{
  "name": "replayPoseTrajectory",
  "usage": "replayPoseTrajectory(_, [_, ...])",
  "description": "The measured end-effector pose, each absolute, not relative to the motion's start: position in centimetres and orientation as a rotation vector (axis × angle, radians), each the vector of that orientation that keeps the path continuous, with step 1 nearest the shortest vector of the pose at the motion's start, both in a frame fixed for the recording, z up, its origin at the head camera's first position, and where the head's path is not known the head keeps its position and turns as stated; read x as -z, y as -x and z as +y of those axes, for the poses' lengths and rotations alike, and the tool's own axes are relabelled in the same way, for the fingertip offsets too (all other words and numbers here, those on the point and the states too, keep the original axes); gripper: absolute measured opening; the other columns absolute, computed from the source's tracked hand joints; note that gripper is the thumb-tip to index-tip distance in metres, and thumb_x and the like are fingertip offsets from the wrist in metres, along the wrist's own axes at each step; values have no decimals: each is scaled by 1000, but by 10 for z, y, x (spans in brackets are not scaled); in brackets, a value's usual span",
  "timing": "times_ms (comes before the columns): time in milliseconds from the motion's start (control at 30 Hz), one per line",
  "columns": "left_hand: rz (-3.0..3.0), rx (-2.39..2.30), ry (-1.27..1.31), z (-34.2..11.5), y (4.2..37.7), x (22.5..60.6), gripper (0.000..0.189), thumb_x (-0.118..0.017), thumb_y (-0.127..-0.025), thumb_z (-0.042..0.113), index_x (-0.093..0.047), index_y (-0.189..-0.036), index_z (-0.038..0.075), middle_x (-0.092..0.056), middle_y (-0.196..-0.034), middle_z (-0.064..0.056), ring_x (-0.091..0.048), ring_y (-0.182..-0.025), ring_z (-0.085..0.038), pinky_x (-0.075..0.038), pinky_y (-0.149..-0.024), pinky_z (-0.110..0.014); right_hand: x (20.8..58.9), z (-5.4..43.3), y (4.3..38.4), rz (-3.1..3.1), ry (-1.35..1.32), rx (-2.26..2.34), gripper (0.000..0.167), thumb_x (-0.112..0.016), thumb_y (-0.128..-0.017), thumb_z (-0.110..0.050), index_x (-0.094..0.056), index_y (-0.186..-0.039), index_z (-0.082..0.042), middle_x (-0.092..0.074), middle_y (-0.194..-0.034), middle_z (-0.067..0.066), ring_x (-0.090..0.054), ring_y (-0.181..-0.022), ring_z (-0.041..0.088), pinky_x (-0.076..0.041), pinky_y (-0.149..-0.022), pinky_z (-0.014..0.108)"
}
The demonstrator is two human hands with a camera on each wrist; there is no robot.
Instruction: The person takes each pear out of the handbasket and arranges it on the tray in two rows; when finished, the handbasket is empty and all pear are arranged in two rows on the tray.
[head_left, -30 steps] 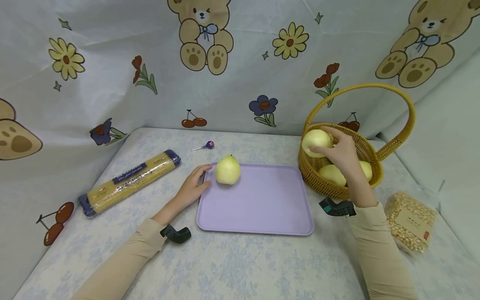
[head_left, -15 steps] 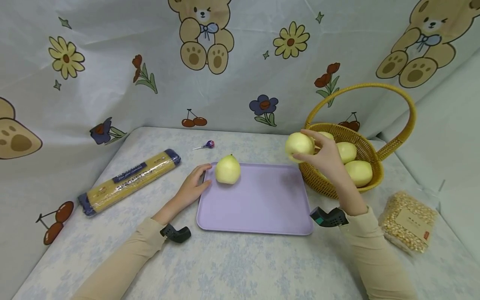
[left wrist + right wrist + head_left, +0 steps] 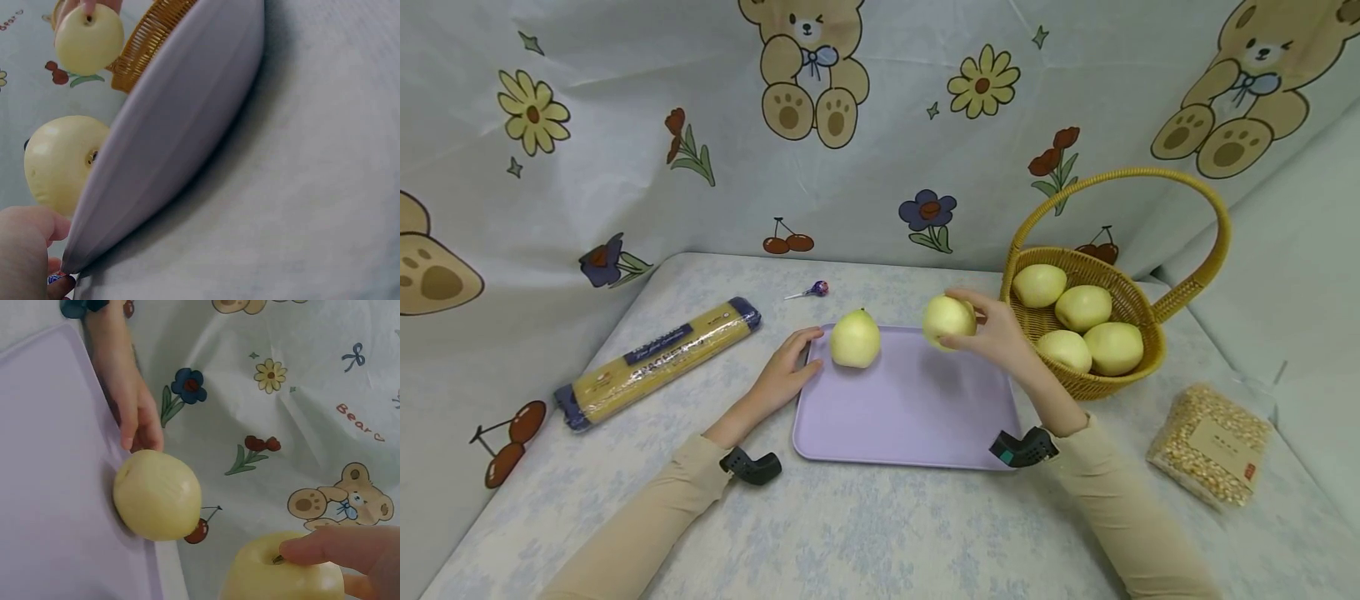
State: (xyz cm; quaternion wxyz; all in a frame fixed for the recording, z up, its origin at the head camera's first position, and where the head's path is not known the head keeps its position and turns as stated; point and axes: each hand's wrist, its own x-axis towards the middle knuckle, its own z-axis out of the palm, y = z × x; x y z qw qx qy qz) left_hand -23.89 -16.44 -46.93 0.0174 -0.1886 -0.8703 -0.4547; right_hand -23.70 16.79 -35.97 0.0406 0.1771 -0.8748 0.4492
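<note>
My right hand (image 3: 1000,340) holds a pale yellow-green pear (image 3: 946,322) above the back right part of a lilac tray (image 3: 902,421). In the right wrist view a fingertip lies beside the stem of this held pear (image 3: 278,575). Another pear (image 3: 855,340), stem up, stands in the tray's back left corner. My left hand (image 3: 784,373) grips the tray's left rim near that corner, close beside the standing pear. To the right, a wicker basket (image 3: 1078,385) with a tall handle contains several pears (image 3: 1116,348). From the left wrist, the tray's side (image 3: 169,119) hides part of the standing pear.
A long spaghetti packet (image 3: 658,362) lies at the left. Behind the tray is a small lollipop (image 3: 818,289). A clear bag of corn kernels (image 3: 1213,442) lies right of the basket's front. A printed cloth (image 3: 880,167) hangs behind the table.
My right hand has carried the pear out of the basket, leftward to over the tray. The pears left in the basket show fully now. My left hand and the tray have stayed put.
</note>
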Motion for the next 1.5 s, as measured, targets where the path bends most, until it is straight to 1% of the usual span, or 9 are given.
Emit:
replayPoseTrajectory(100, [-2702,1413,589,-164,239,469,50,-56,-94,14,-41,-140,3,-38,-149,-16,-33,-141,-33,-26,-118,-48,370,160,239,-2690,-605,-1381,65,-81,-72,-7,-55,-130,1,-53,-137,22,-48,-127,37,-47,-100,54])
replayPoseTrajectory(333, [-2710,1413,582,-164,238,467,49,-56,-94,13,-42,-140,3,-37,-149,-16,-33,-141,-33,-26,-119,-47,387,150,241,-2719,-665,-1359,65,-83,-69,-9,-57,-128,0,-56,-134,21,-50,-126,36,-50,-96,52])
replayPoseTrajectory(600, [-2716,1416,582,-163,239,468,49,-56,-94,13,-42,-140,4,-37,-149,-16,-33,-141,-33,-26,-118,-47,397,147,242,-2776,-675,-1371,66,-82,-70,-11,-56,-130,-2,-53,-137,19,-50,-126,35,-48,-98,50])
replayPoseTrajectory(967, [-2708,1408,593,-163,239,467,49,-56,-94,13,-42,-140,4,-37,-149,-16,-33,-141,-34,-26,-118,-49,409,144,244,-2780,-756,-1339,65,-81,-70,-9,-56,-129,-1,-52,-138,20,-48,-127,37,-46,-98,54])
replayPoseTrajectory(1200, [-2720,1407,585,-163,239,466,49,-55,-95,13,-41,-141,5,-37,-150,-15,-33,-141,-32,-26,-119,-48,414,141,246,-2772,-744,-1309,74,-81,-71,-8,-47,-137,1,-45,-142,23,-46,-129,37,-45,-101,52])
replayPoseTrajectory(1300, [-2720,1404,584,-163,239,466,49,-56,-94,14,-41,-141,5,-37,-150,-15,-33,-141,-33,-26,-119,-48,415,140,246,-2776,-723,-1294,75,-81,-71,-8,-47,-137,1,-41,-144,25,-43,-131,39,-44,-102,53])
replayPoseTrajectory(1367, [-2719,1403,582,-164,239,467,49,-56,-94,14,-41,-141,5,-37,-149,-15,-33,-141,-33,-26,-118,-48,415,139,245,-2775,-716,-1287,75,-82,-70,-8,-47,-137,1,-39,-145,25,-40,-134,40,-41,-106,54])
replayPoseTrajectory(1433, [-2710,1400,588,-164,240,468,50,-56,-94,14,-41,-140,4,-37,-149,-16,-33,-140,-34,-26,-118,-49,415,139,245,-2760,-729,-1270,75,-82,-70,-7,-47,-136,1,-40,-145,25,-39,-135,41,-39,-108,55])
replayPoseTrajectory(1500, [-2710,1404,586,-164,240,468,50,-56,-94,14,-42,-140,4,-38,-149,-16,-34,-140,-34,-27,-118,-49,417,139,245,-2743,-749,-1261,75,-82,-70,-6,-47,-136,2,-41,-145,25,-39,-135,41,-39,-107,56])
